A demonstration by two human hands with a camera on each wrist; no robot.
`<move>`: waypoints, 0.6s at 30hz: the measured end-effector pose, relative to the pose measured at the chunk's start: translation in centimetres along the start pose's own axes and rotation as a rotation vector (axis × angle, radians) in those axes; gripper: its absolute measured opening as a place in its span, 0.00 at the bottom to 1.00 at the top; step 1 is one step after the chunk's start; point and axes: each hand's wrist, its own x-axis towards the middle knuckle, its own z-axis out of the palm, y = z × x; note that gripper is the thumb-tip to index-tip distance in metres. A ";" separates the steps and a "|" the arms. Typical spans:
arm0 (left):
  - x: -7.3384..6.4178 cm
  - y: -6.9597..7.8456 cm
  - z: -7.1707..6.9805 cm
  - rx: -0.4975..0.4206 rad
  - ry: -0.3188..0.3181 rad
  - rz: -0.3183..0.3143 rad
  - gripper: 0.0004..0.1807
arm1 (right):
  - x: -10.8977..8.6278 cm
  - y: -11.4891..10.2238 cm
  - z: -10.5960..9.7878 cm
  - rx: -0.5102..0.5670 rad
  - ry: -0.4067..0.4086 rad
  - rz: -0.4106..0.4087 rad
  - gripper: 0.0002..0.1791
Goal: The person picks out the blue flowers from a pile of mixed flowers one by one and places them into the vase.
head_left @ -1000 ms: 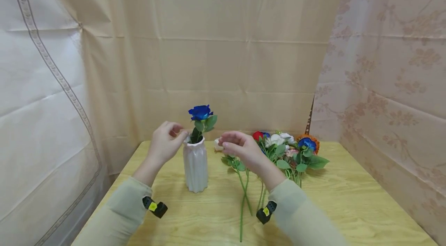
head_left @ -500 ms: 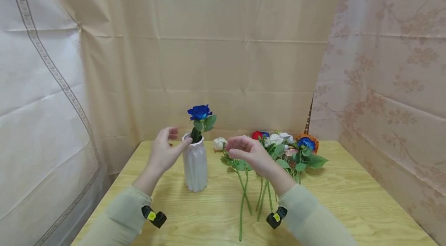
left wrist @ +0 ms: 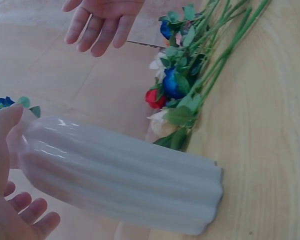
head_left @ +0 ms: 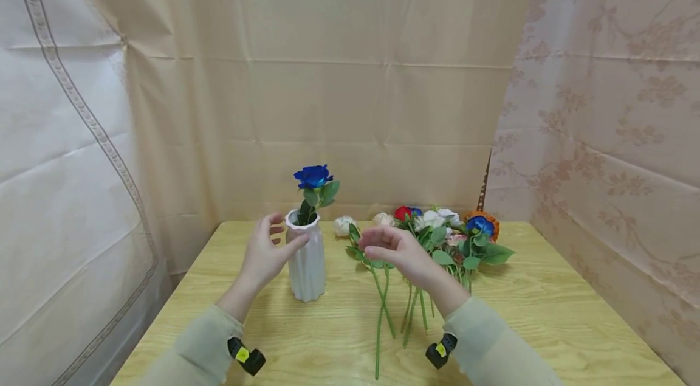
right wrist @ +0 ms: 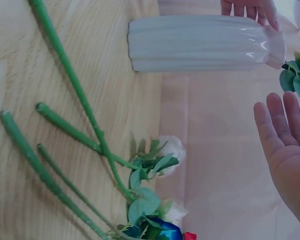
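A white ribbed vase [head_left: 307, 264] stands upright on the wooden table, with one blue rose [head_left: 313, 177] and its green leaves rising out of its mouth. My left hand [head_left: 268, 249] is at the vase's left side near the neck, fingers spread and thumb in front of it; in the left wrist view the thumb overlaps the neck of the vase [left wrist: 120, 175]. My right hand [head_left: 396, 249] hovers right of the vase, its fingers loosely extended and holding nothing. Behind and beside it lie loose flowers, including a white one [head_left: 344, 226] nearest the vase.
A pile of artificial flowers lies on the right: a red rose [head_left: 403, 213], white blooms [head_left: 432, 219], a blue rose [head_left: 480, 225] and an orange flower [head_left: 494, 219]. Several green stems [head_left: 378, 337] point toward the table's front edge. Beige curtain [head_left: 350, 100] hangs behind the table [head_left: 547, 313].
My left hand has come down from the vase's mouth to its neck and opened its fingers. My right hand has moved right, away from the vase, uncovering the white flower. The rose stays in the vase.
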 end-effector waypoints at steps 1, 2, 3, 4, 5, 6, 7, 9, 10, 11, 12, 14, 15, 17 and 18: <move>-0.1 -0.1 0.1 0.005 -0.006 -0.004 0.52 | -0.1 0.1 -0.1 -0.004 0.000 0.006 0.22; -0.2 -0.2 0.3 0.007 -0.010 -0.004 0.52 | -0.2 0.3 -0.1 -0.008 0.002 0.012 0.22; -0.3 -0.3 0.4 0.011 -0.012 -0.006 0.52 | -0.3 0.4 -0.1 -0.012 0.005 0.020 0.22; -0.3 -0.4 0.5 0.012 -0.013 -0.005 0.52 | -0.4 0.5 -0.2 -0.020 0.010 0.030 0.23; -0.4 -0.5 0.7 0.012 -0.014 -0.005 0.52 | -0.5 0.6 -0.2 -0.025 0.015 0.040 0.23; -0.4 -0.5 0.8 0.010 -0.013 -0.004 0.51 | -0.6 0.7 -0.3 -0.031 0.021 0.046 0.23; -0.5 -0.6 0.9 0.007 -0.013 -0.001 0.51 | -0.7 0.9 -0.3 -0.036 0.026 0.052 0.24; -0.6 -0.8 1.1 0.003 -0.013 0.004 0.50 | -0.8 1.2 -0.5 -0.041 0.044 0.070 0.24; -0.6 -0.9 1.2 0.003 -0.014 0.004 0.49 | -0.8 1.5 -0.6 -0.040 0.049 0.076 0.25; -0.7 -1.0 1.3 0.006 -0.015 0.005 0.49 | -0.9 1.6 -0.7 -0.040 0.055 0.079 0.25; -0.7 -1.0 1.4 0.006 -0.015 0.009 0.48 | -1.0 1.8 -0.8 -0.043 0.062 0.083 0.25; -0.7 -1.2 1.5 0.012 -0.016 0.014 0.46 | -1.2 2.1 -1.1 -0.040 0.074 0.095 0.25; -0.7 -1.2 1.6 0.016 -0.017 0.018 0.46 | -1.2 2.2 -1.2 -0.038 0.075 0.097 0.25; -0.7 -1.3 1.7 0.020 -0.013 0.018 0.45 | -1.4 2.3 -1.5 -0.045 0.081 0.104 0.24; -0.7 -1.3 1.7 0.019 -0.012 0.017 0.46 | -1.5 2.4 -1.7 -0.047 0.081 0.105 0.24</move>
